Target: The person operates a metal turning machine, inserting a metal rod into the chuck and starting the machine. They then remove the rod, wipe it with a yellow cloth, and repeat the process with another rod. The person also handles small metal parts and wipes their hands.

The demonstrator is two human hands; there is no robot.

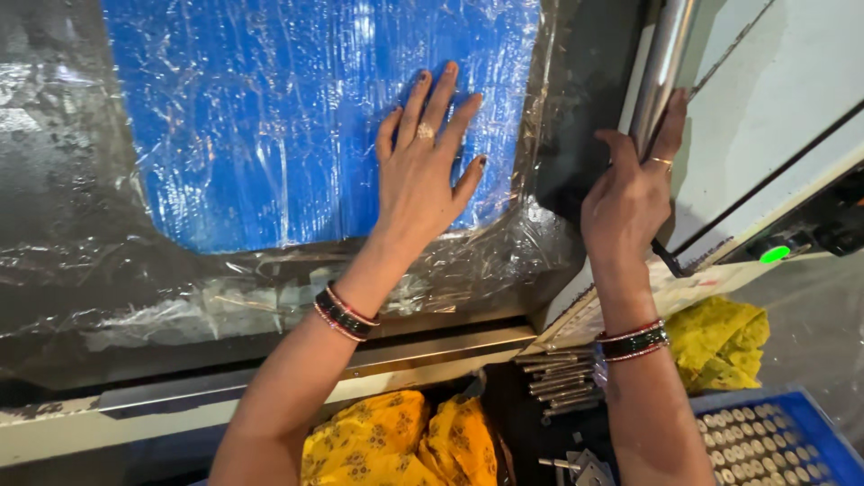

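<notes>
Blue panel (270, 117) under clear film (504, 261) lies directly beneath our spread, flat-pressed left hand (423, 171), while our right hand (630, 193) curls around the upright steel bar (661, 63) beside it.

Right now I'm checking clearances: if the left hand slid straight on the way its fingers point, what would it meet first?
The left hand lies flat on the plastic-wrapped blue panel; ahead only more wrinkled film shows, up to the picture's top edge.
</notes>
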